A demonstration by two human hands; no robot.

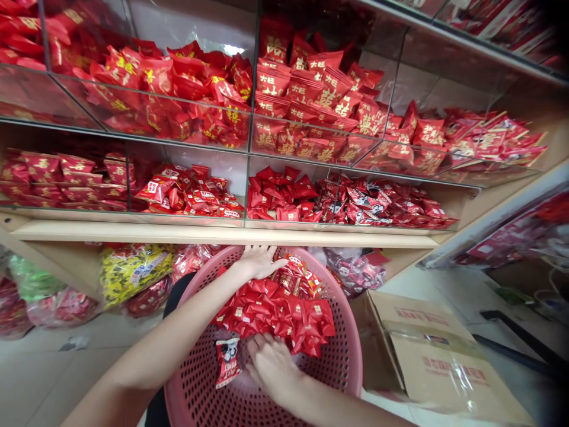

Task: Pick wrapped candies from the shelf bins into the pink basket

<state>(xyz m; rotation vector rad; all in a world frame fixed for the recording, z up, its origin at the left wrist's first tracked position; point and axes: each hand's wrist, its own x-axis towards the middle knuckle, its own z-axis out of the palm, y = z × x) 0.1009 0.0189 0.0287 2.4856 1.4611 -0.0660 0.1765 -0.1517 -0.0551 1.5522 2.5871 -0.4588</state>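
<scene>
My left hand (260,261) lies at the far rim of a pink perforated plastic basket (353,356), its fingers spread. Inside the basket, my right hand (275,366) is low at the near edge of a heap of red wrapped candy packets (271,308). Its fingertips are blurred and partly hidden against the heap, so I cannot tell whether they hold anything. Just left of that hand, one red packet with a black-and-white print (228,362) lies apart on the basket's bottom. Some shinier red packets (297,276) sit beside my left hand at the back of the heap.
Ahead stand wooden shelves with clear dividers, filled with red candy packets (306,101). Below the wooden ledge (133,231) are bagged sweets, including a yellow bag (136,270). A cardboard box (438,356) stands on the tiled floor to the right of the basket.
</scene>
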